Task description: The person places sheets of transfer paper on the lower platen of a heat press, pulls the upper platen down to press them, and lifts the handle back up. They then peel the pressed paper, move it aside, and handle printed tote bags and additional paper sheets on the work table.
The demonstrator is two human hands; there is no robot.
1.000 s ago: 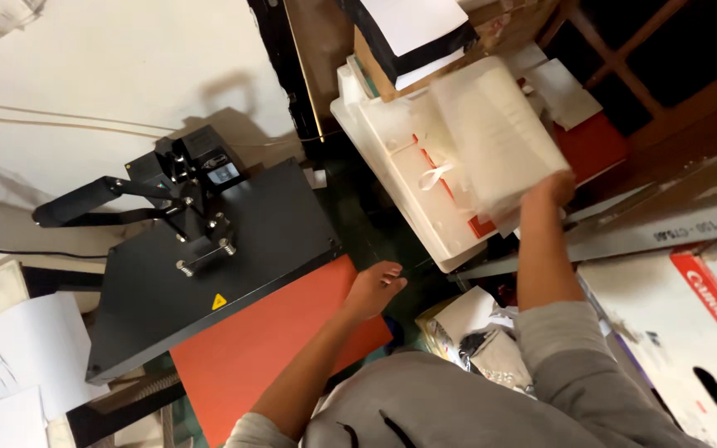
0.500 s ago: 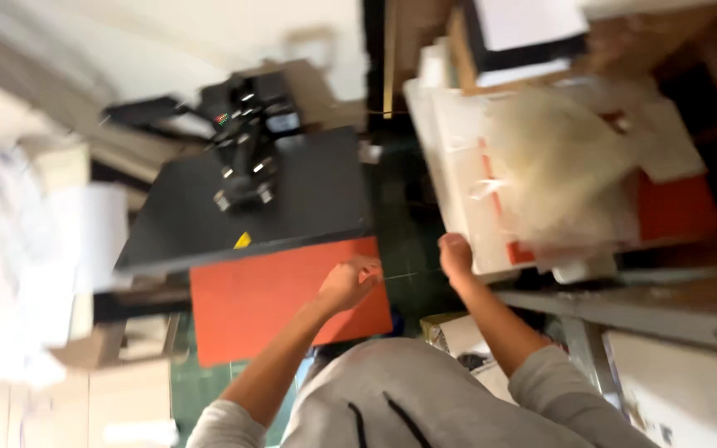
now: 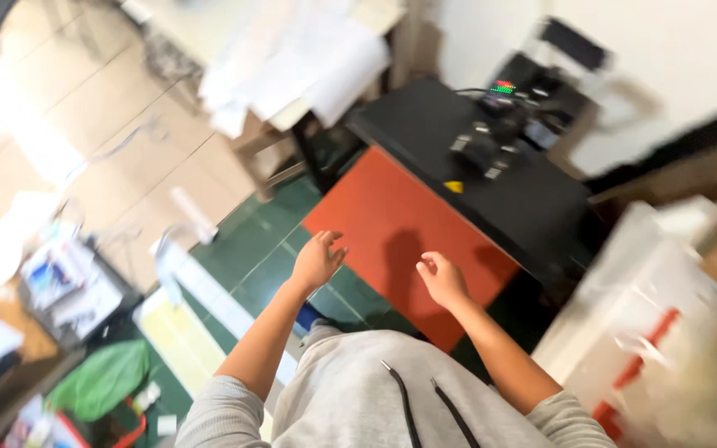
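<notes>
While hovering over the orange pad, left hand and right hand both empty — fingers apart and loosely curled, gripping nothing. Pad flat on lower platen of black heat press, pulled out toward body, within easy reach.

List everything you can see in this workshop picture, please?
Heat press machine: one, black, upper right.
Pad: one, orange-red, flat on the press's lower plate.
Floor: green tiles below, beige tiles at left.
Paper stack: white, on a table at the top.
Boxes: white with red marks, blurred, at right.
Bag: one, green, lower left.
Left hand: empty, open, at the pad's edge.
Right hand: empty, fingers curled, over the pad.
</notes>
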